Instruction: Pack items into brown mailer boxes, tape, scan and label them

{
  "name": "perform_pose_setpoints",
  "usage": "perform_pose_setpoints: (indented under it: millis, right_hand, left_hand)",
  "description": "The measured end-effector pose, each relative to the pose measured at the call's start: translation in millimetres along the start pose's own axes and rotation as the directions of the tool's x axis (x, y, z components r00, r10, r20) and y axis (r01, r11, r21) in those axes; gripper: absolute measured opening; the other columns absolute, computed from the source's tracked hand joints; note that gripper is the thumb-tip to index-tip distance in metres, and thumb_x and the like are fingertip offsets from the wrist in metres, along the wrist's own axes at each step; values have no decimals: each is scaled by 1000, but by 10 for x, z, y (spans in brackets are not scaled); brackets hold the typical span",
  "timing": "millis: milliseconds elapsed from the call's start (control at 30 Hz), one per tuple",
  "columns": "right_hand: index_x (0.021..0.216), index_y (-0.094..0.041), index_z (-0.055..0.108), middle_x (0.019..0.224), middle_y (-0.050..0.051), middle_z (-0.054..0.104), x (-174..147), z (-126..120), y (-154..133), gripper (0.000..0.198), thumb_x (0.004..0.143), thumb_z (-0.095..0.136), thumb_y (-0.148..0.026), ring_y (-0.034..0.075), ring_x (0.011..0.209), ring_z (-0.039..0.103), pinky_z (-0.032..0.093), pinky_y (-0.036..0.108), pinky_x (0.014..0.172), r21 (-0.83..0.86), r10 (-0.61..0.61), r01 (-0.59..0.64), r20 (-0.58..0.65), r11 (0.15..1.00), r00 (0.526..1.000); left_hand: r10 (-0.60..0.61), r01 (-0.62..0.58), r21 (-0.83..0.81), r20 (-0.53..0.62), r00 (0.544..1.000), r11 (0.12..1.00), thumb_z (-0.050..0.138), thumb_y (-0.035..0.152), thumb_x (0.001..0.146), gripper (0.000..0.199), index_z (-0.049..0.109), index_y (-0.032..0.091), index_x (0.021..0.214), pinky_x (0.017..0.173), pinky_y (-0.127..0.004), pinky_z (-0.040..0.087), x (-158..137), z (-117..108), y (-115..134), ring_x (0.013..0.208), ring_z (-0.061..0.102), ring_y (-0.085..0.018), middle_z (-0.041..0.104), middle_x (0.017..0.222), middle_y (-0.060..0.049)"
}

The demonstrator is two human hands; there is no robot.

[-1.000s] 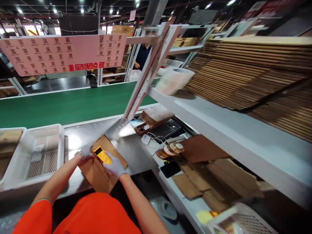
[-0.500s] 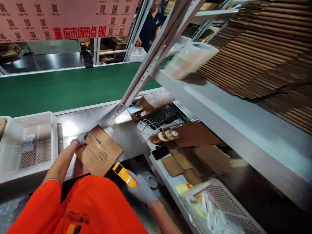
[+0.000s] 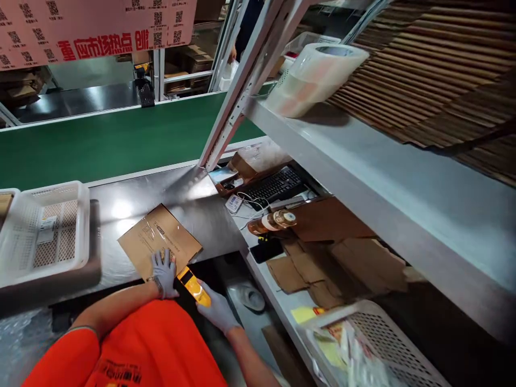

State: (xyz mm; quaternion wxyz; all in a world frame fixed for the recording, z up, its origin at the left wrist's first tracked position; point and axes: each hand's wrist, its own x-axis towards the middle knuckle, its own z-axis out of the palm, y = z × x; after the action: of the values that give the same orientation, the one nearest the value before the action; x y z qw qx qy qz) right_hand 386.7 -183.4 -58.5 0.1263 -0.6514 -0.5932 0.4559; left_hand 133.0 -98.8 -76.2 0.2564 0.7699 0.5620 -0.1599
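A flat brown cardboard box (image 3: 159, 231) with dark print lies on the steel worktop. My left hand (image 3: 163, 271), in a grey glove, rests on its near edge with the fingers spread. My gloved right hand (image 3: 217, 309) is closed around a yellow handheld device (image 3: 195, 287) with a black rectangular window at its front end; its exact kind does not show. That front end is close by the box's near right corner, beside my left hand. I cannot tell whether it touches the cardboard.
White plastic baskets (image 3: 83, 231) stand at left, before a green conveyor belt (image 3: 121, 134). To the right are a keyboard (image 3: 278, 185), a bottle (image 3: 272, 221), a phone (image 3: 266, 251) and a basket of bags (image 3: 387, 333). A shelf (image 3: 363, 156) overhangs with tape rolls (image 3: 306, 80).
My left hand has let go of the box's left edge and moved right onto its near edge, fingers spread. My right hand with the yellow device has shifted slightly left.
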Motion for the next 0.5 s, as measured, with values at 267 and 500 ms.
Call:
perform_pose_setpoints:
  millis: [267,500]
  right_hand:
    - [153,-29,77,123,3,92,-3,-108,23,75,79,71,-23,27,103,88,70,33,95,50,-62,62,7,997,998]
    - [159,-22,71,132,10,90,-7,-889,-528,79,80,80,-29,30,112,88,73,37,101,172,-206,249,-237,953,949]
  left_hand:
    - [-109,109,18,-18,994,994,81,19,86,101,51,26,183,141,-89,6,-73,-134,311,179,15,-62,18,198,-21]
    - [278,-370,-281,-317,907,886,72,15,82,98,57,27,178,137,-60,47,-519,-1639,181,159,61,-42,61,178,-11]
